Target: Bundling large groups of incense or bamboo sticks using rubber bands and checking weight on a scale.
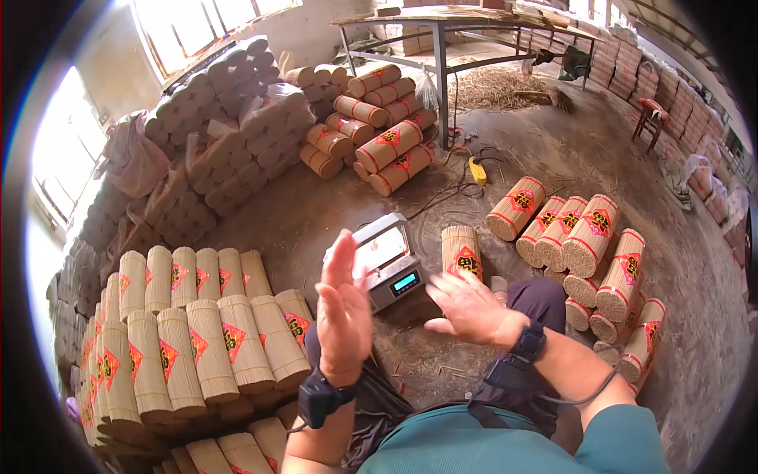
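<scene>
My left hand (345, 312) is raised with its fingers stretched upward, and nothing is in it. It overlaps the near left side of a grey digital scale (396, 278), whose small display is lit. My right hand (471, 306) is also free, its fingers extended toward the left. Just beyond that hand, a bundle of thin sticks (459, 243) with a red diamond label sits on the floor; whether my fingers touch it cannot be made out. A small pale cylindrical thing (499, 286) shows beside my right hand, partly hidden.
Stacked stick bundles (204, 347) rise at my left, and another pile (600, 261) lies at the right. More bundles (387, 130) lie farther back near a metal-legged table (439, 71). A yellow power strip (478, 171) with dark cable rests on the floor. Wrapped stacks (229, 118) line the wall.
</scene>
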Motion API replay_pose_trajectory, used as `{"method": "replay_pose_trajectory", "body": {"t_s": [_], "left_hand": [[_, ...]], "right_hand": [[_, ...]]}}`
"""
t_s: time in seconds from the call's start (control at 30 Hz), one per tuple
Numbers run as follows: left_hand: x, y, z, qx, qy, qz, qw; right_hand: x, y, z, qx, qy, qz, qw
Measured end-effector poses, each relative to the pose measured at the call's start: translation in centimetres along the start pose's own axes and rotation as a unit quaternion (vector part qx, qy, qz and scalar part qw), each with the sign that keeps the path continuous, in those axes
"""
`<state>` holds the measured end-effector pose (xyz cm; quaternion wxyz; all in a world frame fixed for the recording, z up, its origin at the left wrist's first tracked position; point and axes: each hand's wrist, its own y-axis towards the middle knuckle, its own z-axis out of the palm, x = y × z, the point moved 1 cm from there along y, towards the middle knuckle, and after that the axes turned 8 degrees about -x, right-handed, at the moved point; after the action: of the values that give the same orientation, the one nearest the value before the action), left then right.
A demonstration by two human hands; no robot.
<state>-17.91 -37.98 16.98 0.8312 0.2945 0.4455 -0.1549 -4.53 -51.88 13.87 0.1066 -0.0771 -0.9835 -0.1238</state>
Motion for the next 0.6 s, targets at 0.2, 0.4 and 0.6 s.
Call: {"method": "replay_pose_trajectory", "body": {"t_s": [0.2,0.4,0.6], "left_hand": [[-0.5,-3.4,0.7,0.301,0.053,-0.136,0.942],[-10.3,-1.4,2.7,0.262,0.194,0.258,0.909],[-16.1,-2.7,6.9,0.293,0.065,0.334,0.894]], "right_hand": [[6.9,1.7,-8.7,0.158,0.068,-0.203,0.964],[4.0,-0.4,-6.6,-0.058,0.267,-0.035,0.961],[2.5,-3.1,-1.6,0.066,0.340,-0.023,0.938]]}}
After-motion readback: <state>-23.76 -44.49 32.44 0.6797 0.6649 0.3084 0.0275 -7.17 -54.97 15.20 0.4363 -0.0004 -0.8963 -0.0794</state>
